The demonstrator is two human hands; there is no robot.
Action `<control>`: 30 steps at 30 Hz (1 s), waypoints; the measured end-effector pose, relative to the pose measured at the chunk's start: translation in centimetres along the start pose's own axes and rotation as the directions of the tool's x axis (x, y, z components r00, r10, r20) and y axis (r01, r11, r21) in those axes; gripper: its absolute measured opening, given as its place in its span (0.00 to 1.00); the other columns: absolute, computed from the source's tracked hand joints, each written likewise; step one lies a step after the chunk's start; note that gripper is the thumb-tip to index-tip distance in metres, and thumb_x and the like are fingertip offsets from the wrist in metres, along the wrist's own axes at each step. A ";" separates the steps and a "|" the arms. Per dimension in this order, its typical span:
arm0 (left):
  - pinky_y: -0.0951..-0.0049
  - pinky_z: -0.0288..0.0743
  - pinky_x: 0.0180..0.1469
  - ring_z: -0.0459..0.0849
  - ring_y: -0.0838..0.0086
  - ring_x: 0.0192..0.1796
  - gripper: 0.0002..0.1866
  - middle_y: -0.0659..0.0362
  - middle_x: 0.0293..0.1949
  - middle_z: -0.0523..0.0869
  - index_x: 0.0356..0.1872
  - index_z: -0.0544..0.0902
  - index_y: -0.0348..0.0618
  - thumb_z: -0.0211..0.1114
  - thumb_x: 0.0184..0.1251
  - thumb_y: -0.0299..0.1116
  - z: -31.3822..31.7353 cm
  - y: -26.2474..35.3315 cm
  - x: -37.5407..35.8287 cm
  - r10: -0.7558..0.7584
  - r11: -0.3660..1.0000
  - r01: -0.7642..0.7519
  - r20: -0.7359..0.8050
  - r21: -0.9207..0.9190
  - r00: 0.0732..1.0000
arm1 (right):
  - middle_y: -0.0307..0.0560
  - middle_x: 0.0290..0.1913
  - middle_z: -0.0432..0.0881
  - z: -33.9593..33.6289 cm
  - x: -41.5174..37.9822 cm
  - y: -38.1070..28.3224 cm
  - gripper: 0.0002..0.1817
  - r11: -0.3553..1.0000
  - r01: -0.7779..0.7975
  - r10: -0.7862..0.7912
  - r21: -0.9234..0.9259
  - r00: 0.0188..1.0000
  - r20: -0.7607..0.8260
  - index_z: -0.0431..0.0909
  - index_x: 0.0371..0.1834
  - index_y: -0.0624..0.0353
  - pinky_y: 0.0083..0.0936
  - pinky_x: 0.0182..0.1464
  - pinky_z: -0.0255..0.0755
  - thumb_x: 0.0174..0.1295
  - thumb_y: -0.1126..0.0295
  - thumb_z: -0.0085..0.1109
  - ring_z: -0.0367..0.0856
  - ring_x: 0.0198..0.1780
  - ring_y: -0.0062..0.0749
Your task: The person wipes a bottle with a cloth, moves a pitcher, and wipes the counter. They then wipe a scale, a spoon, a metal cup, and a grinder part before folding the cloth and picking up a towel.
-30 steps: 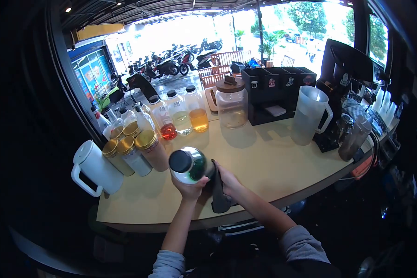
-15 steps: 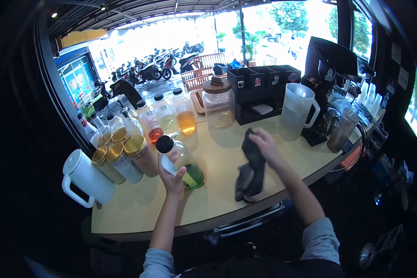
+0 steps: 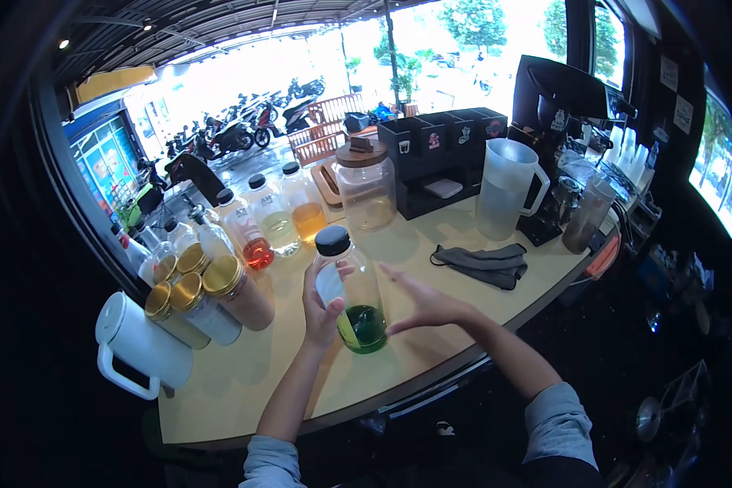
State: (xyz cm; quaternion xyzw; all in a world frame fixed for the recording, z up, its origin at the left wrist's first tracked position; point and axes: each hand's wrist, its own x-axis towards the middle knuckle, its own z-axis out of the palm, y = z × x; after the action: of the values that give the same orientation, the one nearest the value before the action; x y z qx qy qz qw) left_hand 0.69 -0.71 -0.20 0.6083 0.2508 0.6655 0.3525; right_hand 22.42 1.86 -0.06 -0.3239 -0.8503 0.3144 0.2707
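I wear a light blue-grey top, its left sleeve (image 3: 270, 465) and right sleeve (image 3: 559, 427) pushed well up my arms and bunched into soft folds and creases. Below the cloth, my left forearm (image 3: 289, 392) and right forearm (image 3: 514, 355) are bare and slim. My left hand (image 3: 320, 307) and right hand (image 3: 433, 306) are ungloved. Dark, nearly black fabric (image 3: 563, 473) shows under the right sleeve; I cannot tell which garment.

The clear black-capped bottle (image 3: 362, 285) is upright, green liquid (image 3: 368, 330) low inside.
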 end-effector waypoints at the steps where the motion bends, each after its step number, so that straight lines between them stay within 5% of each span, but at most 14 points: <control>1: 0.65 0.66 0.61 0.74 0.65 0.59 0.49 0.50 0.55 0.73 0.64 0.59 0.35 0.65 0.52 0.64 0.6 -0.2 0.2 0.011 1.000 -0.009 0.042 -0.027 0.999 | 0.56 0.68 0.59 1.0 0.4 0.1 0.55 0.984 0.056 -0.060 0.171 0.998 0.020 0.48 0.72 0.58 0.39 0.70 0.53 0.44 0.57 0.76 0.58 0.70 0.44; 3: 0.65 0.64 0.63 0.72 0.65 0.61 0.49 0.49 0.56 0.73 0.65 0.57 0.34 0.64 0.54 0.62 1.5 -0.8 0.9 -0.002 1.000 0.003 0.065 -0.003 0.998 | 0.55 0.68 0.60 1.3 0.4 0.5 0.56 0.936 0.090 -0.107 0.339 0.994 0.033 0.48 0.72 0.57 0.40 0.69 0.55 0.42 0.59 0.77 0.60 0.69 0.43; 5: 0.66 0.57 0.67 0.66 0.65 0.65 0.47 0.48 0.60 0.69 0.68 0.54 0.34 0.63 0.59 0.58 1.9 -1.7 1.6 -0.041 0.999 0.038 0.127 0.033 0.991 | 0.52 0.67 0.62 0.2 0.7 1.2 0.56 0.889 -0.092 0.041 0.449 0.992 0.123 0.49 0.72 0.54 0.41 0.66 0.60 0.41 0.64 0.78 0.63 0.67 0.42; 12: 0.66 0.54 0.69 0.63 0.67 0.67 0.45 0.51 0.63 0.65 0.68 0.53 0.39 0.71 0.56 0.42 6.1 -8.2 6.2 -0.022 0.996 0.013 0.097 0.090 0.995 | 0.48 0.67 0.61 -5.6 3.4 8.7 0.50 0.896 -0.093 0.070 0.434 0.995 0.070 0.51 0.71 0.54 0.42 0.61 0.65 0.45 0.70 0.72 0.63 0.66 0.43; 16: 0.66 0.53 0.69 0.62 0.66 0.68 0.45 0.51 0.63 0.65 0.67 0.52 0.40 0.72 0.56 0.39 8.1 -12.3 8.9 -0.060 0.989 0.061 -0.006 0.132 0.998 | 0.51 0.66 0.64 -9.7 3.1 11.7 0.43 0.914 -0.066 0.073 0.400 0.997 -0.003 0.55 0.70 0.57 0.35 0.56 0.70 0.49 0.70 0.68 0.66 0.64 0.42; 17: 0.66 0.53 0.70 0.62 0.65 0.68 0.44 0.50 0.63 0.64 0.67 0.51 0.41 0.72 0.56 0.39 8.4 -13.1 9.5 -0.058 0.988 0.061 -0.027 0.145 0.998 | 0.54 0.64 0.65 -10.9 2.7 12.2 0.40 0.957 0.074 -0.066 0.281 0.997 -0.036 0.57 0.69 0.58 0.33 0.56 0.70 0.53 0.69 0.66 0.68 0.61 0.41; 21: 0.65 0.52 0.70 0.60 0.64 0.69 0.43 0.49 0.65 0.61 0.68 0.50 0.41 0.70 0.59 0.38 8.8 -14.6 10.9 -0.059 0.979 0.068 -0.050 0.191 0.997 | 0.55 0.59 0.67 -15.6 0.6 10.8 0.34 0.984 0.112 -0.122 0.135 0.991 0.063 0.60 0.67 0.58 0.33 0.56 0.70 0.57 0.68 0.62 0.71 0.55 0.43; 24: 0.64 0.51 0.71 0.59 0.63 0.70 0.44 0.49 0.66 0.60 0.69 0.48 0.40 0.69 0.59 0.37 8.4 -14.9 11.2 -0.062 0.965 0.075 -0.059 0.251 0.996 | 0.50 0.65 0.63 -17.7 0.2 10.1 0.31 0.980 0.110 -0.139 0.164 0.974 0.179 0.60 0.67 0.55 0.35 0.61 0.67 0.60 0.66 0.58 0.70 0.61 0.39; 28: 0.63 0.48 0.72 0.57 0.64 0.71 0.43 0.49 0.67 0.59 0.70 0.48 0.39 0.66 0.61 0.40 8.2 -13.4 11.4 -0.151 0.919 0.146 -0.013 0.368 0.988 | 0.49 0.62 0.68 -19.7 -1.3 9.4 0.25 0.936 0.331 -0.338 0.121 0.940 0.039 0.66 0.62 0.57 0.34 0.60 0.68 0.61 0.66 0.58 0.71 0.59 0.37; 30: 0.61 0.46 0.72 0.56 0.64 0.72 0.42 0.51 0.67 0.60 0.69 0.51 0.39 0.65 0.62 0.43 8.2 -12.9 11.5 -0.044 0.904 0.076 -0.086 0.421 0.995 | 0.48 0.58 0.72 -20.8 -2.3 9.1 0.22 0.929 0.348 -0.344 0.127 0.937 -0.057 0.70 0.58 0.58 0.31 0.56 0.70 0.60 0.68 0.59 0.74 0.55 0.34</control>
State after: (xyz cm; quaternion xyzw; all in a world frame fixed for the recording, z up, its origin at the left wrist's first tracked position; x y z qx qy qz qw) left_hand 10.81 15.46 -1.69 0.6372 0.4207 0.6061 0.2227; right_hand 41.15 13.03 6.53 -0.1553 -0.8660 0.3132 0.3576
